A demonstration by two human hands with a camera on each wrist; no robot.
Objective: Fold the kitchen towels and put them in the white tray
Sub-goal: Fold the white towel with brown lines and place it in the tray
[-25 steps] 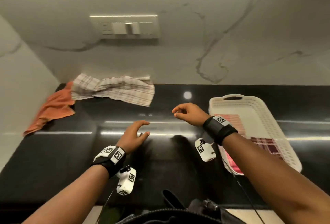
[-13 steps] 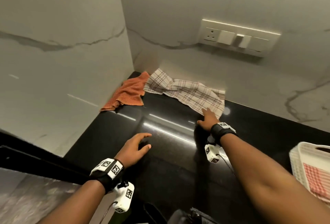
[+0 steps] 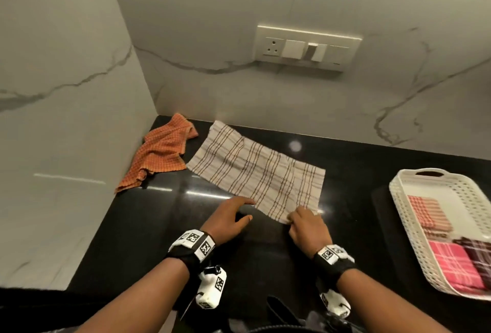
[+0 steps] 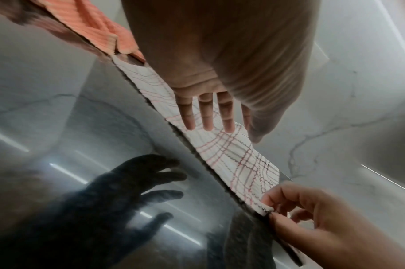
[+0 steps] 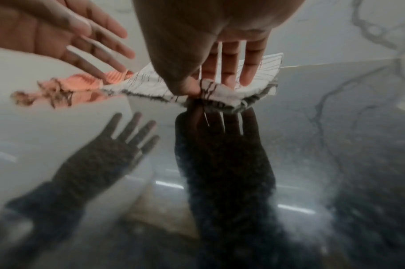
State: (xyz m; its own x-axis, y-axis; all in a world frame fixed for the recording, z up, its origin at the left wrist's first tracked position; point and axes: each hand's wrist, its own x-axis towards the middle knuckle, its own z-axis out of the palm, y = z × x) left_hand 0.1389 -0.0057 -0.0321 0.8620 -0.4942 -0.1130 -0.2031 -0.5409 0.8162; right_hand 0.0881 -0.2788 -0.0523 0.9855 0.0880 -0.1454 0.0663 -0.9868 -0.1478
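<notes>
A beige towel with brown stripes [image 3: 255, 173] lies spread flat on the black counter [image 3: 159, 226]. My right hand [image 3: 303, 222] pinches its near corner between thumb and fingers; the same pinch shows in the right wrist view on the towel [image 5: 222, 92]. My left hand [image 3: 231, 215] is open, fingers straight, hovering just left of the towel's near edge, index tip close to the cloth. An orange checked towel [image 3: 162, 154] lies crumpled in the back left corner. The white tray [image 3: 435, 181] sits at the right with folded towels inside.
Marble walls close in the counter at the back and the left. A switch plate [image 3: 308, 49] hangs on the back wall. In the tray lie a pale red checked towel [image 3: 427, 213], a pink one [image 3: 451, 266] and a dark maroon one [image 3: 478, 258].
My right hand took the striped towel's corner and drew it toward me, so it now lies spread flat. My left hand moved up beside its edge. My head turned back right.
</notes>
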